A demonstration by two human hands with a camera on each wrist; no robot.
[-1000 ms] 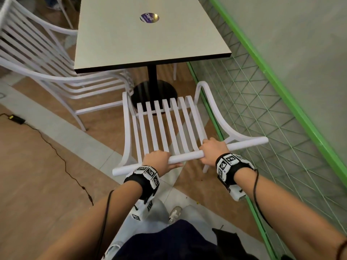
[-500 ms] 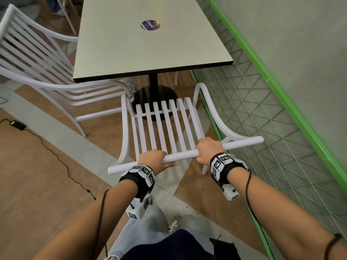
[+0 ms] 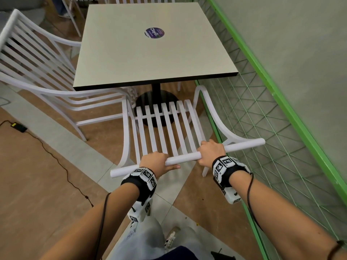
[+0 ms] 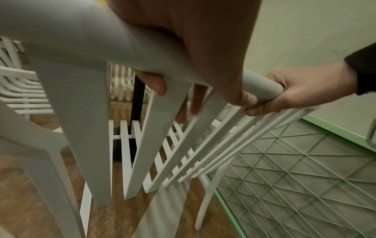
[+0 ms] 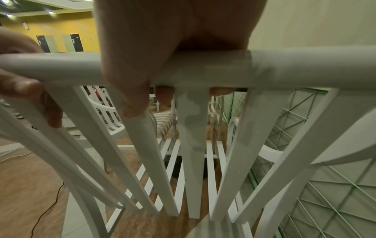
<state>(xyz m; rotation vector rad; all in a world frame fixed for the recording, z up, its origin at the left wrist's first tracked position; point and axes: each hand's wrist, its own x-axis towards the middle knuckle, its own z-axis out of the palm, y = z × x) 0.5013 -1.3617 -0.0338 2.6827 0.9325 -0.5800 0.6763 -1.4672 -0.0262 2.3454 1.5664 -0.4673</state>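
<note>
A white slatted chair (image 3: 165, 126) stands in front of me, its seat facing a square beige table (image 3: 154, 49). Both hands grip the round top rail (image 3: 185, 158) of its backrest. My left hand (image 3: 155, 162) wraps the rail left of centre, with the thumb lying under it. My right hand (image 3: 211, 152) curls over the rail right of centre. In the left wrist view the fingers (image 4: 158, 83) hook down between the back slats and the right hand (image 4: 295, 90) shows further along the rail. In the right wrist view the fingers (image 5: 130, 90) fold over the rail (image 5: 284, 67).
A second white slatted chair (image 3: 37, 72) stands at the table's left side. A green-framed mesh fence (image 3: 272, 128) and a wall run close along the right. A black cable (image 3: 56, 158) and adapter (image 3: 18, 126) lie on the floor at left. The table's black pedestal base (image 3: 155, 98) stands ahead of the seat.
The chair and both hands have slid forward toward the table, and its seat front now lies nearer the pedestal base. Both grips are unchanged.
</note>
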